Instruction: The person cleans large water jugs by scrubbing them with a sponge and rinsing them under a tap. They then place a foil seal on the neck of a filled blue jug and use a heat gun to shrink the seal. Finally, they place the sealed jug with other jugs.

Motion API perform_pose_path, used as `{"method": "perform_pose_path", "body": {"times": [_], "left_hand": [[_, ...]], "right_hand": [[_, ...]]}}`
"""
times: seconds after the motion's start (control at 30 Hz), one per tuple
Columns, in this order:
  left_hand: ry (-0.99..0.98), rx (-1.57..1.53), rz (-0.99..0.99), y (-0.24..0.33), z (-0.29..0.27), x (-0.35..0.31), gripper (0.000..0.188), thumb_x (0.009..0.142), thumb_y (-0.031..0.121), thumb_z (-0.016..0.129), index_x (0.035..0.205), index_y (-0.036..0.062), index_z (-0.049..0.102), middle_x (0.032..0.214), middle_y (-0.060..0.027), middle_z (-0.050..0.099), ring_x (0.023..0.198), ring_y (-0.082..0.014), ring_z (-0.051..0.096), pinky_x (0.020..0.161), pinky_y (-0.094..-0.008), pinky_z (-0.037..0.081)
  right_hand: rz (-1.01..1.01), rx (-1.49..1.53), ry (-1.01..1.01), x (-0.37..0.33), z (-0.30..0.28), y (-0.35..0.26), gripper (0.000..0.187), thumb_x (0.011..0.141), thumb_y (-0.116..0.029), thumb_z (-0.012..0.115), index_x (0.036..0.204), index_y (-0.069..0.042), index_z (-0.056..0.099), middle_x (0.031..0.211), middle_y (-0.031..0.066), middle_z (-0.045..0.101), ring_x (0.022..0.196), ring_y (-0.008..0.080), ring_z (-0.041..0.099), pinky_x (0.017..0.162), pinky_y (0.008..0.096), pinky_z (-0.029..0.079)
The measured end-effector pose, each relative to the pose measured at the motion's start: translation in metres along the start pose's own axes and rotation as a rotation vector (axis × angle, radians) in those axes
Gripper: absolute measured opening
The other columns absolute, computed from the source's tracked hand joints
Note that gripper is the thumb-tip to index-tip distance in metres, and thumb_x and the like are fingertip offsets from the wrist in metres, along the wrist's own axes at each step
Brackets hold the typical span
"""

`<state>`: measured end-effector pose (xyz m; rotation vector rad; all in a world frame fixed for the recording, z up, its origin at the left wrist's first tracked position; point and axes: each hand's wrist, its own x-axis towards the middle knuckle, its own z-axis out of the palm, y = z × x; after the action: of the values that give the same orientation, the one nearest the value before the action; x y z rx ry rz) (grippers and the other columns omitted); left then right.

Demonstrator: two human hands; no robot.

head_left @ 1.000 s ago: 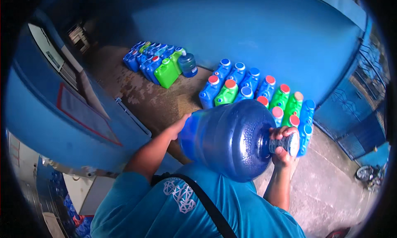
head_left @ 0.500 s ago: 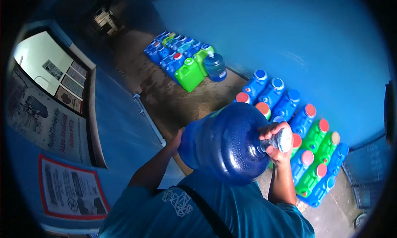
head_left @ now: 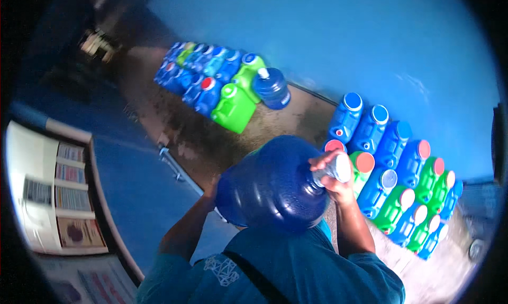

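Observation:
A large round blue water jug [head_left: 270, 187] lies on its side across my chest, its capped neck toward the right. Fingers of my right hand [head_left: 340, 192] are wrapped round the neck, just behind the white cap [head_left: 342, 168]. At the opposite end, my left hand [head_left: 212, 192] holds the jug's base; most of its fingers are hidden behind the jug. The jug looks sealed, and small droplets or texture show near its shoulder.
Rows of blue and green jerrycans [head_left: 394, 148] stand on the right by the blue wall [head_left: 344, 34]. Ahead is another group of containers [head_left: 233, 108] beside an upright round jug [head_left: 272, 90]. A pale pipe [head_left: 180, 169] runs along the left wall, below a window [head_left: 39, 193].
My view has turned, so the window sits lower left and the right jerrycans appear more fully. I still hold the jug in both hands, now slightly further left in view.

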<state>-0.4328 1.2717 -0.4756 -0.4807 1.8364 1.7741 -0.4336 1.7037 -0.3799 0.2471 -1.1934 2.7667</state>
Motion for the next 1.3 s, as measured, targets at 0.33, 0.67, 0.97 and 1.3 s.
{"method": "perform_pose_path", "body": {"times": [0.33, 0.67, 0.97, 1.3], "left_hand": [[-0.059, 0.058, -0.505, 0.04, -0.089, 0.265, 0.083, 0.095, 0.072, 0.031, 0.146, 0.0075, 0.043, 0.143, -0.0118, 0.051, 0.129, -0.028, 0.051, 0.108, -0.0448, 0.041], [-0.003, 0.096, -0.655, -0.078, -0.136, 0.508, 0.08, 0.095, 0.069, 0.032, 0.146, 0.0079, 0.043, 0.144, -0.011, 0.05, 0.13, -0.0299, 0.049, 0.109, -0.047, 0.039], [-0.042, 0.201, -0.742, -0.174, -0.084, 0.715, 0.091, 0.088, 0.074, 0.041, 0.148, 0.0068, 0.039, 0.147, -0.0148, 0.046, 0.131, -0.0312, 0.047, 0.112, -0.0496, 0.032], [-0.253, 0.385, -0.141, -0.113, 0.055, 0.816, 0.089, 0.093, 0.071, 0.038, 0.157, 0.0118, 0.019, 0.163, -0.0071, 0.017, 0.149, -0.0221, 0.016, 0.12, -0.0427, 0.015]], "right_hand": [[0.193, -0.032, 0.413, 0.156, -0.091, 0.211, 0.049, 0.061, -0.008, 0.079, 0.104, -0.005, 0.056, 0.093, 0.0082, 0.064, 0.092, 0.0246, 0.065, 0.091, 0.0414, 0.049], [0.254, -0.276, 0.937, 0.166, -0.196, 0.389, 0.05, 0.07, -0.027, 0.077, 0.11, -0.003, 0.058, 0.104, 0.0133, 0.067, 0.099, 0.0234, 0.063, 0.091, 0.0375, 0.048], [0.005, 0.009, 1.269, 0.146, -0.305, 0.483, 0.045, 0.081, -0.009, 0.071, 0.121, -0.004, 0.053, 0.118, 0.0112, 0.059, 0.118, 0.0275, 0.056, 0.106, 0.0405, 0.04], [-0.408, -0.053, 1.532, 0.167, -0.298, 0.491, 0.051, 0.087, -0.007, 0.07, 0.131, 0.0, 0.044, 0.124, 0.0117, 0.054, 0.12, 0.0245, 0.053, 0.106, 0.0396, 0.041]]}}
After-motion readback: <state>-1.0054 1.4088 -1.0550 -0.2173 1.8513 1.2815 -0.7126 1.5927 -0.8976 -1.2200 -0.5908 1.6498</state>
